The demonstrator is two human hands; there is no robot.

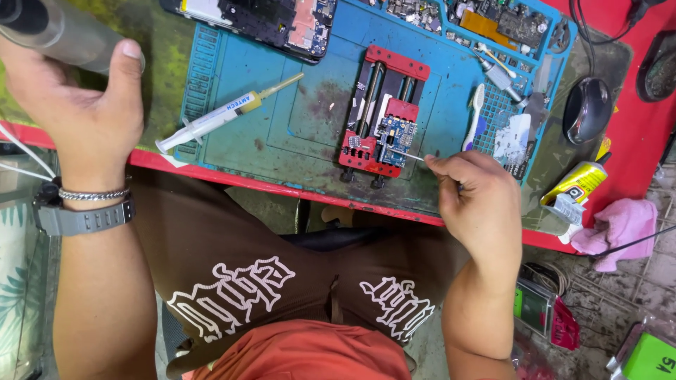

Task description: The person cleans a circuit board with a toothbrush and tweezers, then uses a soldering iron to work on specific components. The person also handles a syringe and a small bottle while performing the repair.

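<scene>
Head camera, looking steeply down, close over workbench (296, 141).

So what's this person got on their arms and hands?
Both arms are bare, with no sleeves or gloves. The left hand has a grey digital watch on the wrist, with a silver chain bracelet just above it. The right hand wears nothing: no rings or bands show.

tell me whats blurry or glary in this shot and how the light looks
Head view: light is even and soft, with only faint shadows under the red holder. The grey tool in the left hand is soft at the top-left corner. The right hand, circuit board and syringe look sharp. No strong glare.
</scene>
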